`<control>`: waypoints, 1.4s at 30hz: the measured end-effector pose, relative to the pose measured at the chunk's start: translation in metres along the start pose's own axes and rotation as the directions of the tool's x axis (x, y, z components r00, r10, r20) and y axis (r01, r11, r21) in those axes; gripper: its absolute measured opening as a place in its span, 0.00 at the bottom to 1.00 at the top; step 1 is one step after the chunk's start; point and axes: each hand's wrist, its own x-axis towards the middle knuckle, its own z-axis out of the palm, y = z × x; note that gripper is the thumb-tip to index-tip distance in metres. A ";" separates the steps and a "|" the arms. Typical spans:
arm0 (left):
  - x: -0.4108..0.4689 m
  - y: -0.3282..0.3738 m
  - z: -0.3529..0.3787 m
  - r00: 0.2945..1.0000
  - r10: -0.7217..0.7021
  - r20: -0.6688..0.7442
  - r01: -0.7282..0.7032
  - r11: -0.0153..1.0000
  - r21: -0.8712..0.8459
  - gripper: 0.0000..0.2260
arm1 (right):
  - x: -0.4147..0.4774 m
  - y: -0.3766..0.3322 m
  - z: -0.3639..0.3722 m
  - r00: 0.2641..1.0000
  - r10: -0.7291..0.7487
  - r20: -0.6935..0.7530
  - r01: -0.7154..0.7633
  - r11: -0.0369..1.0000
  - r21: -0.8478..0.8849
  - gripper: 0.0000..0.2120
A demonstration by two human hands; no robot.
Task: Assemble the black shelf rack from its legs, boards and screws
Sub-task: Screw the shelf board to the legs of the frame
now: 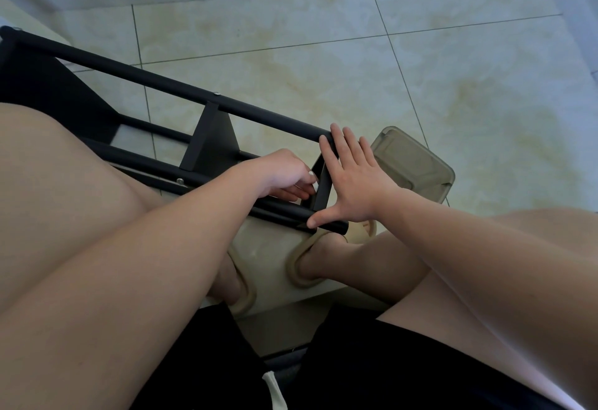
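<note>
At rack (210, 138) end, right hand (352, 180) spans legs (284, 209).

The person wears black shorts (372, 361) with a white drawstring (275, 390) hanging at the waist. Arms and legs are bare. Each foot sits in a thick beige slide with a rounded, padded band: the right slipper (301, 267) and the left slipper (242, 296). One nail (311, 174) on the left grip (284, 173) is pale and glossy.
</note>
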 end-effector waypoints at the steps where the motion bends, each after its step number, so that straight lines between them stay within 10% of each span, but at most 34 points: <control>1: 0.000 0.000 -0.001 1.000 0.005 0.002 -0.005 1.000 -0.003 0.06 | 0.000 0.000 0.000 1.000 0.000 -0.001 0.000 1.000 -0.002 0.73; 42: -0.003 0.003 -0.001 0.998 0.063 0.020 -0.065 0.985 0.160 0.05 | 0.001 0.000 0.003 1.000 0.001 -0.005 -0.001 1.000 0.005 0.74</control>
